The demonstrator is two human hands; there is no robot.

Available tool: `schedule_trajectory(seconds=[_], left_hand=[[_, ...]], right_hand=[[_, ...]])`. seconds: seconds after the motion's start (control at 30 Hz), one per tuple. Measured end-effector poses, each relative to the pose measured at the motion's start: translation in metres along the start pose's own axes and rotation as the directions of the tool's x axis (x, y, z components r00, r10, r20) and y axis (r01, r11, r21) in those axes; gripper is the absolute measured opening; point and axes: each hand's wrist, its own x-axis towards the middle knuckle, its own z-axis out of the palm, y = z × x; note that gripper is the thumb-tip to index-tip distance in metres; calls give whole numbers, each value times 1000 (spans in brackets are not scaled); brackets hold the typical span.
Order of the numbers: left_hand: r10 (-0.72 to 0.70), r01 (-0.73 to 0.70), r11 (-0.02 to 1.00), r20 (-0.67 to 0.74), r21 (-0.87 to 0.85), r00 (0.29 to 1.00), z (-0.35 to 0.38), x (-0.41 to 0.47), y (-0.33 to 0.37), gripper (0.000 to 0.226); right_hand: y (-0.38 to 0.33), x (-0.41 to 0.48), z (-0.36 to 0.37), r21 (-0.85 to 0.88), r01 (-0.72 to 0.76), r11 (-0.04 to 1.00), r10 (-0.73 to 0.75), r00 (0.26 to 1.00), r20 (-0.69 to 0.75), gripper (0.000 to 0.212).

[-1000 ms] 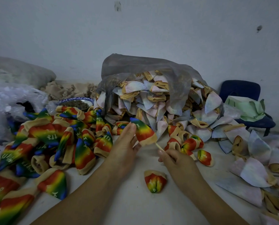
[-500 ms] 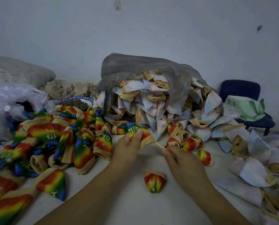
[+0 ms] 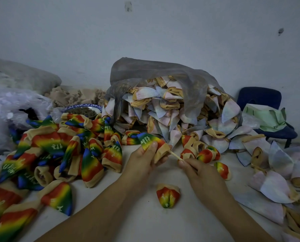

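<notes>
Far left, a heap of clear plastic bags (image 3: 14, 109) slumps against the wall, and in front of it a big pile of rainbow pieces (image 3: 58, 151) spreads over the white table (image 3: 145, 224), each one a pointed cloth shape with a tan cuff and white lettering. Behind that pile sits a blue-rimmed bowl (image 3: 83, 110) with something dark in it. Just right of the pile, the left hand (image 3: 144, 159) is raised a little off the table and grips one rainbow cone (image 3: 151, 139), fingers curled under its tan end and the thumb pressed across the coloured part, the tip pointing up and to the left. A thin wooden stick (image 3: 176, 155) runs from that tan opening down to the right hand (image 3: 196, 170), which pinches it between thumb and curled fingers. Whether the stick goes inside the cuff I cannot tell. On the table between the two forearms lies a small scrunched rainbow piece (image 3: 168, 198), apart from both hands. Behind the hands a grey plastic sack (image 3: 145, 72) spills a mound of pale cones (image 3: 163, 109) with tan cuffs, and a few half-turned rainbow ones (image 3: 206, 154) lie at its foot near the right hand. Farther right, more pale pieces (image 3: 276, 180) are scattered along the table edge. A blue chair (image 3: 261, 100) stands by the wall with a green cloth (image 3: 268, 116) draped on it.
</notes>
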Motion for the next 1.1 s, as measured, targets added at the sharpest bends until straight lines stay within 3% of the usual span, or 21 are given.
schedule_trajectory(seconds=[0.1,0.2,0.27,0.37,0.47,0.57,0.73,0.9,1.1], left_hand=[[44,-44,990,2,138,999,2,0,3,34],[105,-73,873,-40,482,994,0,-1,5,41],[63,-31,821,-37,570,997,-1,-1,5,42],[1,17,886,-39,463,999,3,-1,7,42],[-38,50,936,-40,348,998,4,0,5,30],[-42,52,980,-58,190,997,-3,-1,0,19],[-32,15,995,-175,-99,984,-10,7,0,28],[22,-10,995,-112,102,993,-8,5,-4,33],[-68,93,939,-88,331,994,-7,4,-4,44]], right_hand=[[0,2,-2,47,-21,999,22,1000,-14,30],[1,3,-5,-12,-2,1000,2,1000,-18,32],[3,3,-8,-63,8,998,-10,999,-31,32],[5,3,-12,-126,11,992,-21,997,-80,29],[4,3,-10,-70,-15,997,8,996,-92,28],[0,4,-4,39,-40,998,40,999,-22,31],[5,6,-2,-2,-37,999,37,998,46,32],[7,5,1,44,-61,997,61,998,-3,27],[10,7,-2,-12,-28,1000,28,1000,7,28]])
